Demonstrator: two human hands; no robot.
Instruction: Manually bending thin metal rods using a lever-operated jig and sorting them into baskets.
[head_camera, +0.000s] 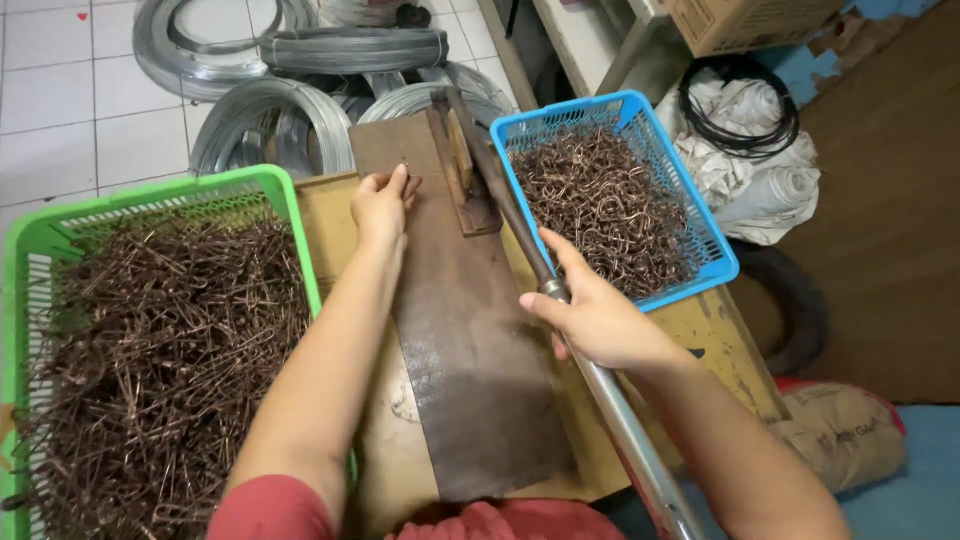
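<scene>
My left hand (381, 205) pinches a small brown wire piece (404, 166) and holds it on the far end of a long dark metal plate (470, 350). My right hand (597, 315) grips a long metal lever handle (620, 410) that runs up to a bending fixture (466, 160) at the plate's top. A green basket (30, 250) on my left is full of straight brown wire pieces (160, 370). A blue basket (720, 240) on my right holds bent wire hooks (605, 205).
Coils of grey steel wire (270, 110) lie on the white tiled floor beyond the bench. White cloth with a black cable coil (740, 120) sits at the right, next to a cardboard box (740, 20). A sack (840, 430) lies at the lower right.
</scene>
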